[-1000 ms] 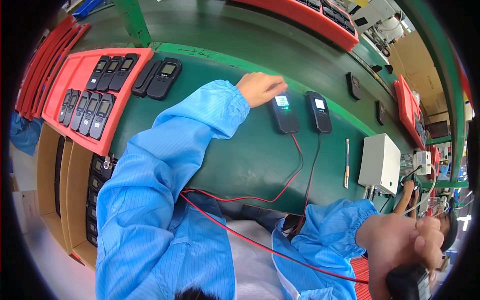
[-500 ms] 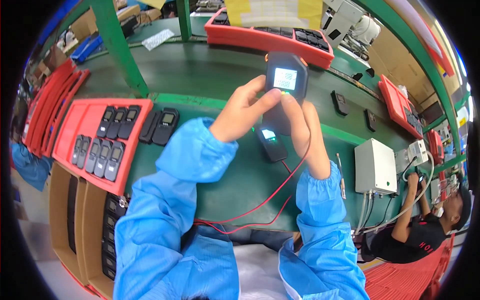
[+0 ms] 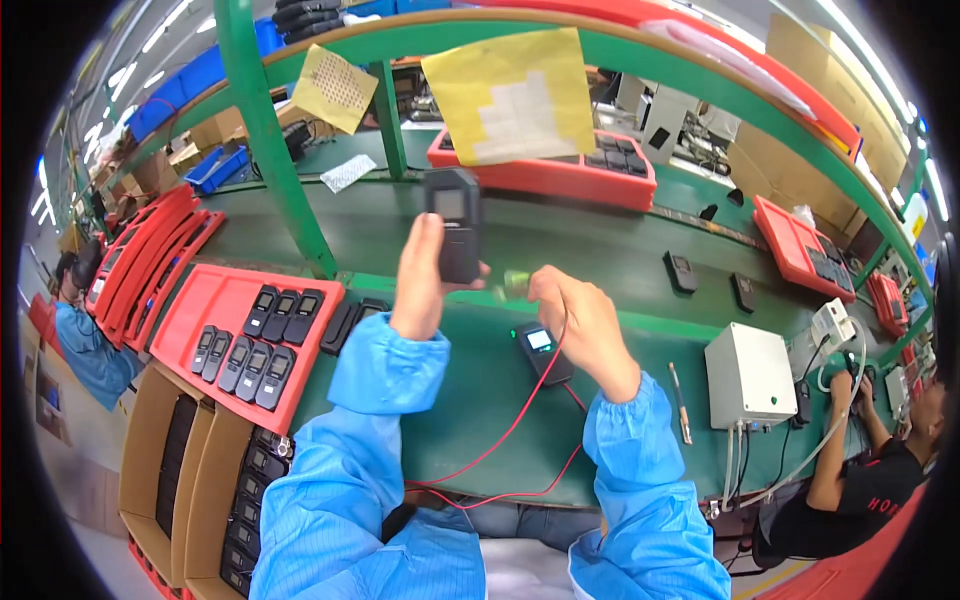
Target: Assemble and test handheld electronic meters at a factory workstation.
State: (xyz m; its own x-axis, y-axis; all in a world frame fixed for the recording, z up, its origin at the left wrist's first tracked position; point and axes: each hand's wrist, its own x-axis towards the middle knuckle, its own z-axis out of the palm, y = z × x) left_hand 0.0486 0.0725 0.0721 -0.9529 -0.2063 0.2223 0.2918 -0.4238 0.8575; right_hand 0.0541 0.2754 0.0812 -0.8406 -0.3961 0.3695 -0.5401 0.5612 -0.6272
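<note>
Upright in my left hand (image 3: 418,285) is a black handheld device (image 3: 458,235) with a small grey, unlit screen. My right hand (image 3: 585,325), just to its right, pinches a small yellow-green connector (image 3: 514,285) that is smeared by motion. A red wire (image 3: 498,455) runs from my right hand down across the green bench. Below that hand, another black device (image 3: 542,350) lies on the bench with a lit screen and a green light, a red wire at its lower end. The connector and the held device are apart.
On the left, a red tray (image 3: 183,305) holds several black devices, with more beside it. Cardboard boxes (image 3: 205,450) stand below. Rightward are a pen-like tool (image 3: 680,403), a white box (image 3: 750,375) with cables and a co-worker (image 3: 845,490). Loose devices (image 3: 681,272) lie farther back.
My left hand has carried the device leftward, away from my right hand. Its screen was lit and is now grey. My right hand has drawn off with the connector. The view has tilted up.
</note>
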